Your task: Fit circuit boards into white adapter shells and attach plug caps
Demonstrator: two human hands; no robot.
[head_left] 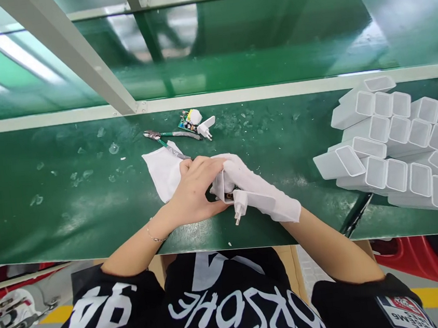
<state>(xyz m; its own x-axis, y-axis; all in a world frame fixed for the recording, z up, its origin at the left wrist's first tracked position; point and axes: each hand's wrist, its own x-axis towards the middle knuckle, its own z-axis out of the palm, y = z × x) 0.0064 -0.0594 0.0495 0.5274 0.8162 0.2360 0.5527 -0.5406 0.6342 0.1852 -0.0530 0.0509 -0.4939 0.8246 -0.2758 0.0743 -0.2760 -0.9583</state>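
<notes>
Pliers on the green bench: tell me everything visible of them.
The pliers have a metal-looking head and green-and-grey grips. They lie on the bench, head toward picture left, handles spread. One handle points right, just below the circuit board; the other slants down across the white cloth, ending by the left hand; contact there is unclear.
</notes>
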